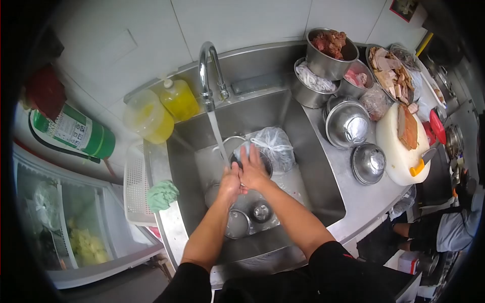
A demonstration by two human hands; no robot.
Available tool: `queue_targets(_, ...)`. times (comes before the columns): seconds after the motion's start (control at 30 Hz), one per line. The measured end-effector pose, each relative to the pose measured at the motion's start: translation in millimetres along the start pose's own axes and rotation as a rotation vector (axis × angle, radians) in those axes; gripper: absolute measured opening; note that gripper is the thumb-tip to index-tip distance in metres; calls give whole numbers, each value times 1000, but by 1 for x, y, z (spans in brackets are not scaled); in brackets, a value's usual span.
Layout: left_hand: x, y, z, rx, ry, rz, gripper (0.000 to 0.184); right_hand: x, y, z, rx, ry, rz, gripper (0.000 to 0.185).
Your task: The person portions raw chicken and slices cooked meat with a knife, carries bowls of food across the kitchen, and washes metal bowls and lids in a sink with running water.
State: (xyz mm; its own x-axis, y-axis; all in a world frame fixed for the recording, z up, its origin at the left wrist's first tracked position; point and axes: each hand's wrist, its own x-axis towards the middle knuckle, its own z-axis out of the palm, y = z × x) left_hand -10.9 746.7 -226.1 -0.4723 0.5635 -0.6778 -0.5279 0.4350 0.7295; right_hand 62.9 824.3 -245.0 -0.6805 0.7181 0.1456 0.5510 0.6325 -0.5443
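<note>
Water runs from the curved faucet (207, 76) into the steel sink (316, 194), falling beside my hands. My left hand (230, 183) is closed, its fingers pressed around the lower edge of my right hand. My right hand (254, 169) is open with its fingers stretched out, holding nothing I can see. Below and behind the hands lie a tied clear plastic bag (275, 149), a steel bowl (237, 223) and a smaller round metal vessel (261, 211). A dark pot is partly hidden behind my right hand.
Left of the sink are yellow liquid containers (180, 99), a green cloth (162, 195) and a white basket (135, 187). On the right counter are upturned steel bowls (348, 124), meat-filled pots (332, 63) and a cutting board (391, 131) with a yellow-handled knife (423, 162). Another person (444, 230) stands far right.
</note>
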Motion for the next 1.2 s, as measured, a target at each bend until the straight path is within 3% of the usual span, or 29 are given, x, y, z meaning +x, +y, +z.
queue_targets(0.03,2,1,-11,16,25,48,50,6,-4,7,223,-319,80,61)
queue_targets(0.1,14,4,-36,30,80,147,51,27,2,-12,211,-994,-111,56)
queue_targets(0.2,-11,-8,-33,56,86,63,60,17,8,-5,-342,-649,-199,46)
queue_targets(0.3,2,-17,-25,-35,-8,104,62,2,-22,24,137,-177,269,39)
queue_targets(0.43,18,5,-72,37,-16,105,60,0,-11,-12,-143,-624,-280,34)
queue_targets(0.47,15,4,-79,15,-19,102,59,2,-9,-31,-317,-502,-373,34)
queue_targets(0.53,-1,4,-76,-20,74,16,52,10,29,-16,196,80,-414,33)
queue_targets(0.57,-17,1,-67,-114,-2,-35,50,14,29,-18,760,-44,-140,33)
queue_targets(0.63,30,-67,-57,-293,-158,-347,44,16,16,-17,1796,-378,557,32)
queue_targets(0.67,19,-60,-45,-408,-252,-349,34,16,4,-8,1888,-301,644,33)
queue_targets(0.73,72,-73,-38,-454,-333,-123,30,-4,-17,8,2049,-83,861,37)
queue_targets(0.8,78,-23,-57,446,47,195,35,-26,-20,-6,1768,-125,1076,40)
queue_targets(0.83,69,15,-67,629,45,271,39,-37,-23,-13,1622,-148,1173,41)
queue_targets(0.93,72,45,-86,1107,85,672,46,-71,-13,-35,1149,-467,1074,41)
queue_targets(0.97,76,44,-90,1256,103,840,47,-71,-24,-39,1068,-430,901,40)
queue_targets(1.03,77,28,-92,1063,146,652,46,-55,-80,-54,902,-337,566,40)
queue_targets(1.1,73,18,-79,847,118,487,46,-12,-129,-37,814,-137,67,49)
queue_targets(1.17,65,15,-68,619,33,333,45,32,-180,-35,522,-68,-169,61)
queue_targets(1.2,58,17,-65,516,-12,253,45,50,-186,-19,461,26,-221,57)
